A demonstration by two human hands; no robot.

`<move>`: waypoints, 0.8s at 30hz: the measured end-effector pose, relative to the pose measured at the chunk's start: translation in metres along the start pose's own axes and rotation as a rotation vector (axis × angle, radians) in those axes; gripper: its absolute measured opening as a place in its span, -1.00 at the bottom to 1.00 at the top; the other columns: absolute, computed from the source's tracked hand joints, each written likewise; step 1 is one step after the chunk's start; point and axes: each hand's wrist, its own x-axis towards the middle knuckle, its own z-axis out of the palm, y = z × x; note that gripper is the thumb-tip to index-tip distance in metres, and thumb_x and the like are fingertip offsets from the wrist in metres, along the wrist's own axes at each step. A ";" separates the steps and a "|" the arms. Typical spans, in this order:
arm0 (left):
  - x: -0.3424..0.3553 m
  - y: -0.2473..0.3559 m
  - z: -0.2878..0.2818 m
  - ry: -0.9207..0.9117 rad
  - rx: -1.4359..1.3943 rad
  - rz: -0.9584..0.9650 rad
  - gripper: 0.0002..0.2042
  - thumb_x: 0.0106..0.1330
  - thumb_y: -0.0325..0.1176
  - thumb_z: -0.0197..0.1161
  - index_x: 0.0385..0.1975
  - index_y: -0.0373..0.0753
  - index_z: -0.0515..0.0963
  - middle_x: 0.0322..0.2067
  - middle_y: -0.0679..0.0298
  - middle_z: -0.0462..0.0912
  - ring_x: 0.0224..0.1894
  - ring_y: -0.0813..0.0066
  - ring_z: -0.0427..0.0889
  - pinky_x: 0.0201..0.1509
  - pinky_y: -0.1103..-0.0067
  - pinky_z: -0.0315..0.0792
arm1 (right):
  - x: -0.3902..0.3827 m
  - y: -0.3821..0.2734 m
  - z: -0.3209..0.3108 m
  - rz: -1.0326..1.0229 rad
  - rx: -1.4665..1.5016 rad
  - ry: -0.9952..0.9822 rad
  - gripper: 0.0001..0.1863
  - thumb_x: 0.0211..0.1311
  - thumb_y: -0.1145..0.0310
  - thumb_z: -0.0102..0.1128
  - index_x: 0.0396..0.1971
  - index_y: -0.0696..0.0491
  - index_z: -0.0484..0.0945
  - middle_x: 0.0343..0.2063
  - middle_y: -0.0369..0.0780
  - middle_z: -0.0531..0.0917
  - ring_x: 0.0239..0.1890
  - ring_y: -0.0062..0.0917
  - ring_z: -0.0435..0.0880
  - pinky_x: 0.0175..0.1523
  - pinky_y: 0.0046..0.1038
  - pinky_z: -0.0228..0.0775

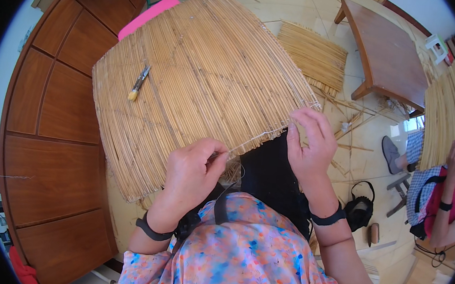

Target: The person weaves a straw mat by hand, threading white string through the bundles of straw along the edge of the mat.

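A big mat of straw-coloured stalks (200, 79), laid side by side and bound in rows, slants across in front of me. Along its near edge runs a thin pale thread (249, 142), pinched between the thumb and finger of my left hand (195, 165). My right hand (313, 143) is at the mat's near right edge, with thumb and bent fingertips closed on that edge. Whether the thread also passes between those fingertips is hard to see. On top of the mat lies a small tool (139, 83) with a dark grey body and a yellowish end.
Brown wooden cabinets (62, 181) line the left. A pink panel (149, 17) shows behind the mat. Rightward are a smaller stalk mat (312, 56), a low wooden table (384, 45), loose stalks (352, 121), a black bag (359, 212) and another person (454, 202) beside an upright mat (451, 117).
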 end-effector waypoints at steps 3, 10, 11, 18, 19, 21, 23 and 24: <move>0.001 0.004 -0.001 0.007 0.006 0.017 -0.95 0.18 -0.52 0.26 -0.44 -0.35 0.55 -0.64 0.31 0.53 -0.59 0.65 0.50 -0.52 0.70 0.38 | 0.001 -0.002 -0.002 -0.144 -0.007 -0.093 -0.75 -0.14 0.54 0.34 -0.36 0.03 0.60 -0.35 -0.23 0.57 -0.34 -0.34 0.57 -0.28 -0.42 0.45; 0.025 0.004 0.011 0.050 -0.082 0.030 -0.93 0.20 -0.45 0.24 -0.41 -0.29 0.51 -0.59 0.14 0.59 -0.56 0.29 0.63 -0.48 0.52 0.46 | -0.002 -0.017 0.006 -0.109 -0.024 -0.305 -0.69 -0.25 0.46 0.42 -0.37 0.03 0.58 -0.42 -0.26 0.52 -0.32 -0.35 0.50 -0.26 -0.42 0.41; 0.027 0.005 0.012 0.056 -0.079 0.038 -0.92 0.20 -0.44 0.24 -0.41 -0.30 0.52 -0.59 0.14 0.59 -0.55 0.29 0.63 -0.48 0.51 0.46 | -0.002 -0.018 0.008 -0.110 -0.027 -0.304 -0.69 -0.25 0.46 0.42 -0.37 0.03 0.58 -0.42 -0.26 0.52 -0.32 -0.35 0.50 -0.26 -0.42 0.41; 0.033 0.005 0.014 0.076 -0.103 0.022 -0.91 0.20 -0.43 0.24 -0.41 -0.29 0.52 -0.60 0.14 0.58 -0.57 0.27 0.61 -0.50 0.51 0.45 | -0.006 -0.019 0.018 -0.133 -0.084 -0.306 -0.75 -0.22 0.49 0.38 -0.42 0.03 0.59 -0.46 -0.29 0.52 -0.37 -0.38 0.48 -0.25 -0.43 0.37; 0.034 0.001 0.015 0.088 -0.099 0.003 -0.92 0.20 -0.43 0.25 -0.41 -0.29 0.52 -0.61 0.13 0.58 -0.58 0.26 0.61 -0.51 0.50 0.44 | -0.007 -0.018 0.019 -0.153 -0.103 -0.269 -0.79 -0.20 0.50 0.37 -0.45 0.02 0.60 -0.48 -0.30 0.51 -0.38 -0.40 0.48 -0.27 -0.43 0.37; 0.034 -0.007 0.017 0.105 -0.092 -0.018 -0.92 0.19 -0.43 0.25 -0.41 -0.29 0.52 -0.62 0.12 0.58 -0.58 0.26 0.61 -0.52 0.49 0.44 | -0.009 -0.018 0.019 -0.131 -0.084 -0.269 -0.81 -0.16 0.52 0.36 -0.44 0.05 0.61 -0.48 -0.28 0.53 -0.38 -0.38 0.49 -0.27 -0.41 0.38; 0.035 -0.015 0.017 0.160 -0.055 0.023 -0.92 0.18 -0.44 0.25 -0.42 -0.28 0.52 -0.63 0.11 0.56 -0.59 0.24 0.59 -0.53 0.46 0.42 | -0.010 -0.017 0.017 -0.107 -0.067 -0.269 -0.83 -0.11 0.53 0.36 -0.43 0.07 0.62 -0.47 -0.25 0.55 -0.37 -0.36 0.50 -0.27 -0.39 0.38; 0.034 -0.016 0.015 0.160 -0.055 0.022 -0.92 0.18 -0.44 0.25 -0.42 -0.28 0.52 -0.63 0.11 0.56 -0.59 0.24 0.59 -0.53 0.46 0.42 | -0.009 -0.017 0.016 -0.107 -0.063 -0.272 -0.84 -0.10 0.53 0.36 -0.44 0.08 0.62 -0.48 -0.25 0.55 -0.38 -0.36 0.51 -0.28 -0.40 0.39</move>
